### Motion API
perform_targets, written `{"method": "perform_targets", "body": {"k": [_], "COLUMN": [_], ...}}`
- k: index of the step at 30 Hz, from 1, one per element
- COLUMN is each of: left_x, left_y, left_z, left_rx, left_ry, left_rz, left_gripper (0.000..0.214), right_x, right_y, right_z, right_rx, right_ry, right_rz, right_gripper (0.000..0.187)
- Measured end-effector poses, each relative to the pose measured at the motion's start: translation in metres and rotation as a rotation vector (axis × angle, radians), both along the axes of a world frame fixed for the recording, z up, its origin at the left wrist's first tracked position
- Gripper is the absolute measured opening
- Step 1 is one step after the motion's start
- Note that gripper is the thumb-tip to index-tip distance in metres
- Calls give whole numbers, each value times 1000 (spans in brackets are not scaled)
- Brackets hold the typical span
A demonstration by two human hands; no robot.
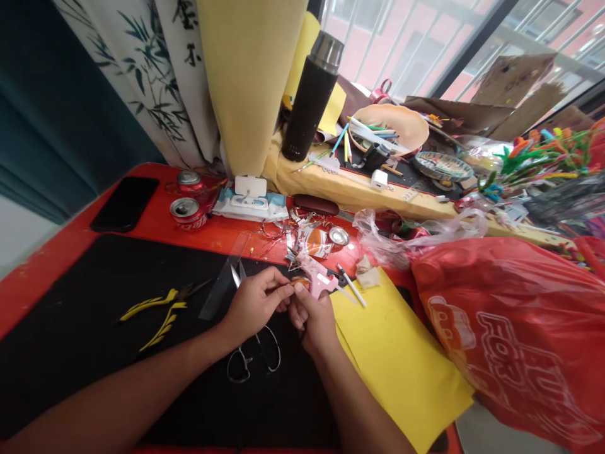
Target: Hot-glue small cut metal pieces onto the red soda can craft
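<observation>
Near the middle of the frame, a small orange piece (299, 282) is held between the fingertips of both hands. The grip of the left hand (258, 297) pinches its left end between thumb and forefinger; the grip of the right hand (316, 313) is closed around its right end, thumb on top. The piece is partly hidden by the fingers, so its full shape cannot be told.

Just beyond the fingers, a pink glue gun (317, 275) lies at the centre of the frame; whether the right hand touches it cannot be told. Under the left hand, on a black mat (80, 321), lie scissors (235, 276), blades showing above the hand and handle loops below it. A clear ruler (220, 287) lies slantwise just left of the blades, and farther left are yellow-handled pliers (163, 312), their handles spread.

Right of the right hand, at lower right of centre, is yellow paper (392, 366), with a white pen (352, 285) across its upper edge. Behind the glue gun, a cut piece of can (314, 241) lies among shiny scraps on the red tabletop (45, 258). A red bag (515, 340) fills the lower right.
</observation>
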State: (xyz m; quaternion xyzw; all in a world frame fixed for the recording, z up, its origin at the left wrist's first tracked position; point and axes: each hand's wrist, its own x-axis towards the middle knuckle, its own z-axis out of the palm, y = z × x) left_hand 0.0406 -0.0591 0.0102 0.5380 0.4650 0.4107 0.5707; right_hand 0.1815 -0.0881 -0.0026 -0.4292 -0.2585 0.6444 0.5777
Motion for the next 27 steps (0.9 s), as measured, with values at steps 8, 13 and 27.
{"method": "perform_targets", "body": {"k": [8,13,27], "left_x": [-1,-2,-3], "left_y": [0,0,1], "left_z": [-4,-5,-2], "left_rx": [-10,-16,-26], "left_ry": [-9,0,-9], "left_rz": [-5,-21,-47], "left_gripper": [31,30,31], "right_x": [0,1,2], "right_y": [0,-1,0], "right_z": [2,3,3], "right_rx": [11,-3,-8], "right_ry": [-11,-13,-4], "right_rz": [5,9,16], "right_gripper": [66,65,62]}}
